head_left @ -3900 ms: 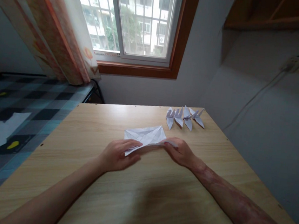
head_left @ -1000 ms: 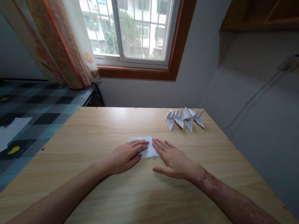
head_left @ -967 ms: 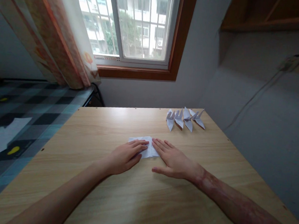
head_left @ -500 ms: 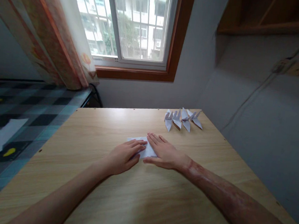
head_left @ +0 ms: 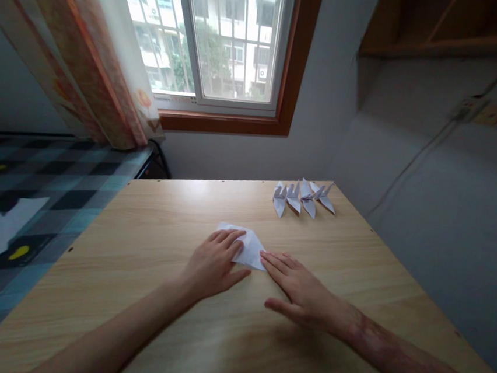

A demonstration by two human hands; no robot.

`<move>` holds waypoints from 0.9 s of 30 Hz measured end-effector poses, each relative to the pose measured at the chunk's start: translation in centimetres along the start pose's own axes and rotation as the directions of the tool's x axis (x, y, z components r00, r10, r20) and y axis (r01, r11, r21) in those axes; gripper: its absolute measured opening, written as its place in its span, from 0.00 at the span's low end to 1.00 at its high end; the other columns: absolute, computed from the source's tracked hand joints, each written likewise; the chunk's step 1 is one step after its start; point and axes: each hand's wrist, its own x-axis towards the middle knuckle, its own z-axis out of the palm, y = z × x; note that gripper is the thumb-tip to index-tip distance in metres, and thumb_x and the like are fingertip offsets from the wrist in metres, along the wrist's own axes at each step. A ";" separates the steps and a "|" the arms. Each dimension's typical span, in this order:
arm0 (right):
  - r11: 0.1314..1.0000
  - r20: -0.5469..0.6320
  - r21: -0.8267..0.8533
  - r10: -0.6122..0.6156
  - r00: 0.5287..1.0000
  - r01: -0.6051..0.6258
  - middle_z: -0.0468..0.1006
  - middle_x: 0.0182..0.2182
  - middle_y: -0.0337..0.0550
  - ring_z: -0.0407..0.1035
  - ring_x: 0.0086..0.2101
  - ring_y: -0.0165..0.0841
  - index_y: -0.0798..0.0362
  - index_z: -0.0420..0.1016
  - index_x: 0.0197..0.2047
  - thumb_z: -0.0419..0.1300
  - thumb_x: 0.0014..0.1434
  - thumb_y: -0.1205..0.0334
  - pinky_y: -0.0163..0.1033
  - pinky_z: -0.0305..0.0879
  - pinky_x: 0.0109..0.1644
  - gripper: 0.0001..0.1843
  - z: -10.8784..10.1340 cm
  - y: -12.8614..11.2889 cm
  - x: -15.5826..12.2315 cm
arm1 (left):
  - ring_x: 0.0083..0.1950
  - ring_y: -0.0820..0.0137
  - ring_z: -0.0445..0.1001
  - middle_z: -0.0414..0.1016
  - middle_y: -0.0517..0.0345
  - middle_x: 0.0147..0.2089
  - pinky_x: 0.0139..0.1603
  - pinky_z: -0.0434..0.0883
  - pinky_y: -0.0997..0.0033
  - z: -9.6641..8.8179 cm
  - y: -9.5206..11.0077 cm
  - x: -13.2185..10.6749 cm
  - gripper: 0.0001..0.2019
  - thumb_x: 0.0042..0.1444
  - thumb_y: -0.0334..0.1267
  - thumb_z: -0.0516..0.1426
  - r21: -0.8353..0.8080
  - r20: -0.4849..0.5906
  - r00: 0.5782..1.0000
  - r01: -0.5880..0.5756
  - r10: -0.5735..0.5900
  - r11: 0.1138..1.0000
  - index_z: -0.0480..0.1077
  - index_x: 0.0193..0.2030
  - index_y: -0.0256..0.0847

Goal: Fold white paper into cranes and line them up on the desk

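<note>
The folded white paper sheet (head_left: 253,249) lies mid-worktop (head_left: 162,213), its long axis slanting from far left to near right, one pointed corner toward the right hand (head_left: 298,285). The left hand (head_left: 215,262) spreads open over its left part; the right, fingers extended and ungripping, touches that corner. The pale wood-grain surface also carries white folded-paper birds (head_left: 309,209), below a brown-framed window (head_left: 238,62); a checked bed (head_left: 75,199) stands left.

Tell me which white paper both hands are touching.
The folded piece on the table, under the left hand, with the right hand touching its corner; the paper figures stand untouched beyond, and the loose paper lies on checked cloth.
</note>
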 end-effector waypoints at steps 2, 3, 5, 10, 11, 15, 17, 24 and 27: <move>0.998 -0.066 0.065 0.013 0.998 -0.009 0.62 0.79 0.58 0.60 0.76 0.51 0.51 0.56 0.84 0.59 0.77 0.43 0.60 0.53 0.82 0.40 0.2 -0.2 -0.2 | 0.65 0.50 0.79 0.78 0.42 0.69 0.66 0.76 0.47 0.1 0.5 0.2 0.18 0.73 0.49 0.59 -0.024 0.027 0.997 -0.076 0.077 0.997 0.76 0.61 0.40; 0.994 -0.098 0.104 0.027 0.995 -0.017 0.65 0.78 0.57 0.61 0.75 0.50 0.51 0.59 0.82 0.58 0.78 0.45 0.60 0.55 0.81 0.38 0.3 -0.3 -0.2 | 0.62 0.52 0.81 0.80 0.44 0.66 0.62 0.77 0.50 0.1 0.7 0.3 0.15 0.75 0.45 0.57 -0.032 0.047 0.992 -0.115 0.117 0.993 0.76 0.60 0.42; 0.981 -0.156 0.193 0.062 0.986 -0.031 0.69 0.75 0.56 0.64 0.73 0.49 0.50 0.64 0.80 0.58 0.78 0.48 0.59 0.58 0.80 0.33 0.4 -0.4 -0.1 | 0.59 0.54 0.82 0.82 0.46 0.62 0.59 0.78 0.53 0.1 0.9 0.5 0.12 0.76 0.38 0.53 -0.032 0.089 0.983 -0.156 0.158 0.987 0.76 0.58 0.43; 0.880 -0.206 0.473 0.157 0.966 -0.042 0.75 0.70 0.52 0.70 0.69 0.45 0.47 0.74 0.71 0.57 0.78 0.54 0.56 0.63 0.77 0.23 0.3 -0.8 0.7 | 0.60 0.50 0.82 0.81 0.40 0.60 0.60 0.79 0.52 -0.1 2.4 0.6 0.13 0.69 0.43 0.59 -0.066 0.106 0.994 -0.006 0.013 0.998 0.75 0.55 0.40; 0.849 -0.198 0.526 0.174 0.965 -0.045 0.76 0.70 0.52 0.70 0.69 0.45 0.47 0.75 0.69 0.57 0.78 0.55 0.56 0.63 0.77 0.21 0.3 -0.8 0.9 | 0.60 0.49 0.81 0.81 0.39 0.60 0.61 0.78 0.50 -0.1 3.1 0.6 0.16 0.68 0.49 0.61 -0.064 0.091 0.995 0.038 -0.032 0.997 0.76 0.54 0.40; 0.692 -0.160 0.720 0.232 0.959 -0.047 0.80 0.64 0.50 0.73 0.65 0.45 0.48 0.76 0.64 0.56 0.73 0.62 0.55 0.65 0.74 0.19 0.2 0.1 1.8 | 0.60 0.42 0.80 0.81 0.36 0.57 0.63 0.76 0.42 0.0 5.8 0.9 0.31 0.61 0.67 0.64 -0.002 0.058 0.976 0.210 -0.209 0.978 0.76 0.53 0.39; 0.623 -0.143 0.781 0.241 0.960 -0.040 0.81 0.61 0.49 0.75 0.63 0.45 0.49 0.76 0.62 0.55 0.70 0.66 0.56 0.65 0.73 0.20 0.2 0.6 2.2 | 0.61 0.42 0.80 0.81 0.35 0.57 0.64 0.75 0.43 0.3 6.8 1.1 0.29 0.61 0.64 0.66 0.020 0.056 0.963 0.263 -0.264 0.964 0.76 0.53 0.39; 0.576 -0.201 0.814 0.154 0.967 0.077 0.81 0.60 0.49 0.75 0.62 0.44 0.49 0.74 0.64 0.56 0.71 0.63 0.53 0.67 0.71 0.20 0.1 1.1 3.5 | 0.51 0.54 0.83 0.83 0.46 0.49 0.50 0.77 0.58 1.4 4.9 0.1 0.08 0.70 0.34 0.56 -0.105 0.039 0.957 0.292 -0.289 0.951 0.75 0.50 0.42; 0.741 -0.342 0.665 0.185 0.921 0.098 0.75 0.67 0.49 0.67 0.69 0.44 0.46 0.70 0.70 0.65 0.67 0.61 0.54 0.58 0.78 0.30 0.2 1.5 4.6 | 0.41 0.60 0.83 0.84 0.51 0.42 0.43 0.77 0.63 1.5 3.4 -0.3 0.11 0.75 0.43 0.55 -0.499 -0.050 0.907 0.340 -0.418 0.797 0.77 0.48 0.43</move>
